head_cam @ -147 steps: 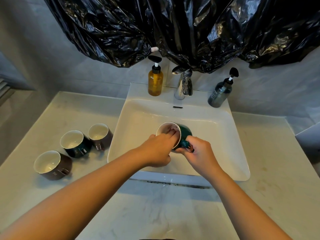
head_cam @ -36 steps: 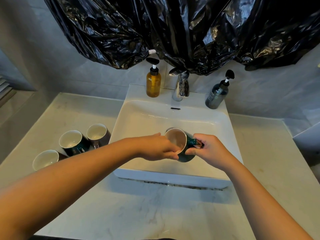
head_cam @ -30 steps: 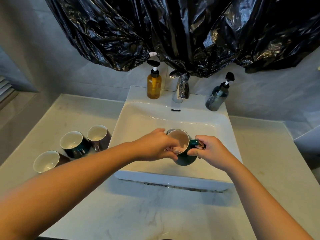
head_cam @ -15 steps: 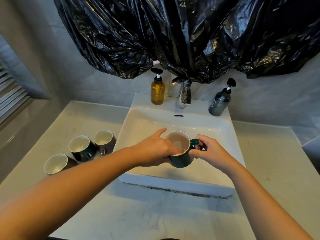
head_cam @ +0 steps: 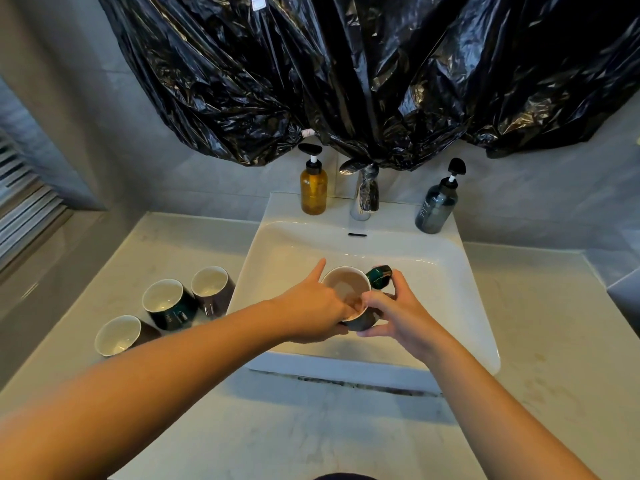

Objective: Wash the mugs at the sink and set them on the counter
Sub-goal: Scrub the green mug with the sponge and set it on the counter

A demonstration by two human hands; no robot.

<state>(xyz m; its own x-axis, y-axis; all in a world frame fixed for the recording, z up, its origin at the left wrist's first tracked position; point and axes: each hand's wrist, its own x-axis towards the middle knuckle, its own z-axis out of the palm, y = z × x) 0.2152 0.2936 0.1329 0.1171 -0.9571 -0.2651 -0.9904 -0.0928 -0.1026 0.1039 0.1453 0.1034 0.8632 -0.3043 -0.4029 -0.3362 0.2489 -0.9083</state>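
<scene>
Green mug (head_cam: 363, 320), white inside, sits tipped over the basin of the white sink (head_cam: 450, 271), its mouth turned up towards the person and its handle poking out on the far right side. Left hand (head_cam: 311, 310) wraps the near-left side of the cup, thumb curled over the rim into the inside and forefinger stretched out straight past the rim. Right hand (head_cam: 398, 313) comes in from the other side, its fingers (head_cam: 370, 301) curled and pressing on the rim and wall, so both hands grip the same cup.

Off to the left, on the pale stone table (head_cam: 311, 427), three more mugs stand close together beside the sink's edge: a brown mug (head_cam: 119, 336) nearest, a dark green mug (head_cam: 169, 303) in the middle, and another brown mug (head_cam: 213, 287) just beside the basin. At the back ledge, an amber pump bottle (head_cam: 313, 188) stands left of the chrome tap (head_cam: 363, 195), and a grey pump bottle (head_cam: 438, 206) stands right of it. Black plastic sheeting (head_cam: 346, 71) hangs over the wall above, drooping onto the tap's top.
</scene>
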